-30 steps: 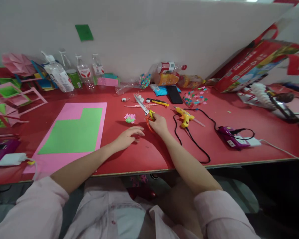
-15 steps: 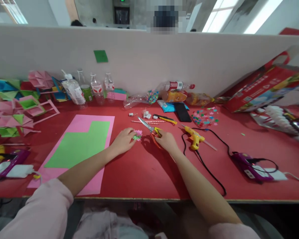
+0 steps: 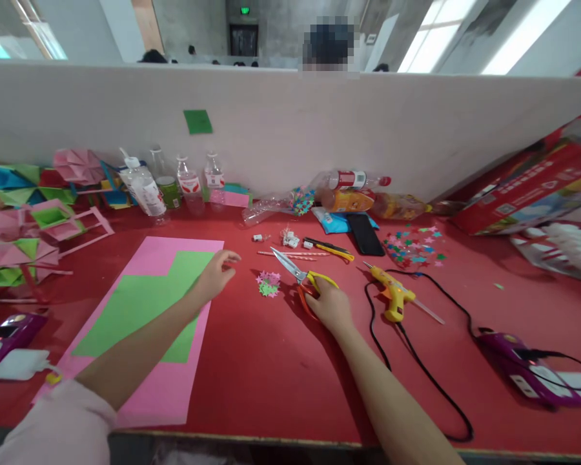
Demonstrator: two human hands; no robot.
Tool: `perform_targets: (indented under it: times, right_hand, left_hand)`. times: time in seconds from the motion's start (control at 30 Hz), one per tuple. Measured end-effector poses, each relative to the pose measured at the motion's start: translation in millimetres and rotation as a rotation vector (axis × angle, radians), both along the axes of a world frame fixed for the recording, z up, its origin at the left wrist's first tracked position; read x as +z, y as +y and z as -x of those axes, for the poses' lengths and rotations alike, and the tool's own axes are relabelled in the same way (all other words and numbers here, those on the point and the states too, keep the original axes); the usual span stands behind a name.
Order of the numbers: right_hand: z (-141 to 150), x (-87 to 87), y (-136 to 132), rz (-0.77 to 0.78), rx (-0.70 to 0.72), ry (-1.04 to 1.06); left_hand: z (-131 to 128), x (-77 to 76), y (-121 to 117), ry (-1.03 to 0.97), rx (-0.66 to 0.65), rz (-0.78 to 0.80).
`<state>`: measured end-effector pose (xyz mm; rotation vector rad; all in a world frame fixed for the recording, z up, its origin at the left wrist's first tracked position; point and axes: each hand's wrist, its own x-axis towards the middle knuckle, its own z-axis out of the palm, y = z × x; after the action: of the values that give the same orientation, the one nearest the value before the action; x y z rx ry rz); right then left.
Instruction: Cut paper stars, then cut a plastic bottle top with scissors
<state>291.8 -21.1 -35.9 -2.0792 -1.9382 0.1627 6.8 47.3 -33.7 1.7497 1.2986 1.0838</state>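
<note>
My right hand (image 3: 332, 305) is closed around the handles of a pair of scissors (image 3: 297, 274), red and yellow at the grips, with the blades pointing up and left. Over the upper right corner of a green paper sheet (image 3: 140, 303) hovers my left hand (image 3: 215, 278), its fingers curled but apart with nothing between them. The green sheet lies on a larger pink sheet (image 3: 174, 403). Between the hands sits a small pile of pink and green paper stars (image 3: 268, 284) on the red table (image 3: 271, 381).
A yellow glue gun (image 3: 392, 294) with a black cord lies at right, near a black phone (image 3: 365, 234) and a yellow utility knife (image 3: 336, 252). Plastic bottles (image 3: 188, 181) line the white partition (image 3: 271, 116). Folded paper lanterns (image 3: 24, 226) crowd the left; a purple power strip (image 3: 518, 368) lies right.
My left hand has moved left, off the pile of stars to the edge of the green sheet. The scissors stay in my right hand, and the view has tilted up slightly.
</note>
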Motion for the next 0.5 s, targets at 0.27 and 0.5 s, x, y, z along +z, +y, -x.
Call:
perform_targets:
  times: [0.27, 0.5]
  right_hand:
    - [3.4, 3.8, 0.9, 0.004, 0.016, 0.030]
    - [2.5, 1.7, 0.9, 0.039, 0.025, 0.033]
  left_hand:
    - [-30.1, 54.0, 119.2, 0.379, 0.035, -0.039]
    - [-76.2, 37.0, 154.1, 0.632, 0.093, -0.006]
